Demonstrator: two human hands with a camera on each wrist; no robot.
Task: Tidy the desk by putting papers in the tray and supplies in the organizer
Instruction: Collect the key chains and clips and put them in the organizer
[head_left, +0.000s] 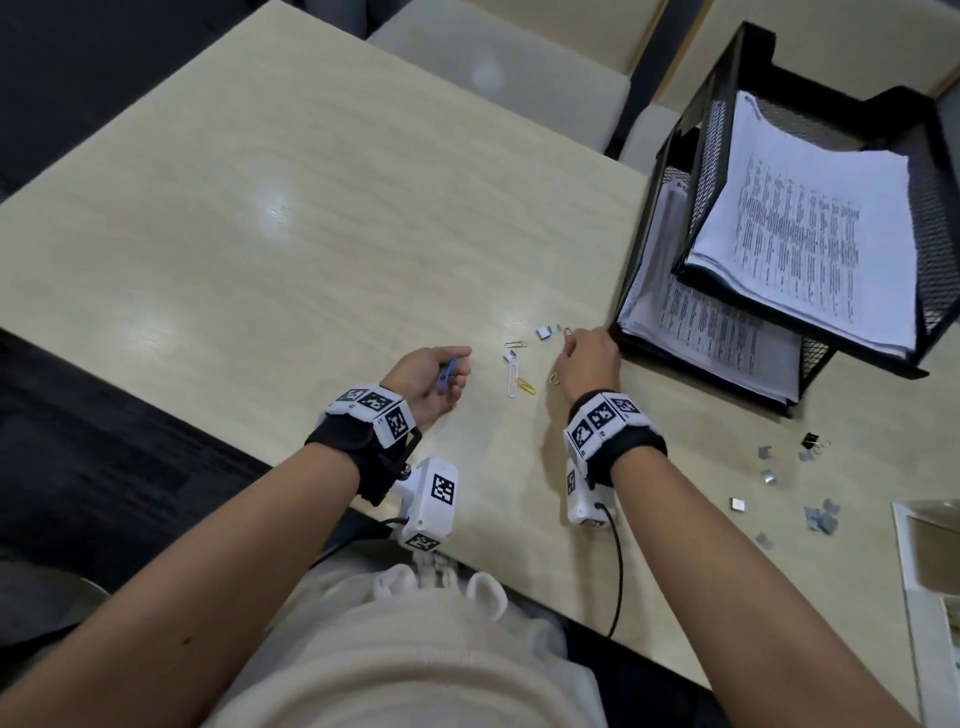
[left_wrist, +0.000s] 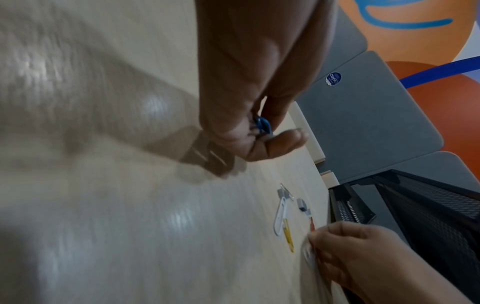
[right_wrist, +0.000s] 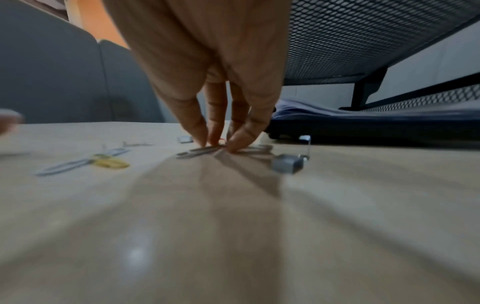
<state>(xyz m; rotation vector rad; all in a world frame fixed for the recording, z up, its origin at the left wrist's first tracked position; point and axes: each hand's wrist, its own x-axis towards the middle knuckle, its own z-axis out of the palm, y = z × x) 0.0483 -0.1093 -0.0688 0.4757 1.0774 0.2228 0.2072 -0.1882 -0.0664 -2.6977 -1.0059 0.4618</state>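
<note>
Nearest me, on the pale desk (head_left: 291, 218), my left hand (head_left: 426, 382) lay palm up, its fingers curled round a blue paper clip (head_left: 445, 371). Just beyond, my right hand (head_left: 589, 364) pressed its fingertips (right_wrist: 235, 142) down on a silver paper clip (right_wrist: 200, 151); I could not tell whether it had been gripped. Between the hands lay a white clip (head_left: 513, 379) and a yellow one (head_left: 525, 385). Farther right, touching nothing, stood the black mesh tray (head_left: 727, 130) with papers (head_left: 810, 234) stacked inside.

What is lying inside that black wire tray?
The black mesh tray has two tiers. A stack of printed papers fills the upper one; more printed sheets lie in the lower. The upper tier covers most of the lower, so anything further back there is hidden.
</note>
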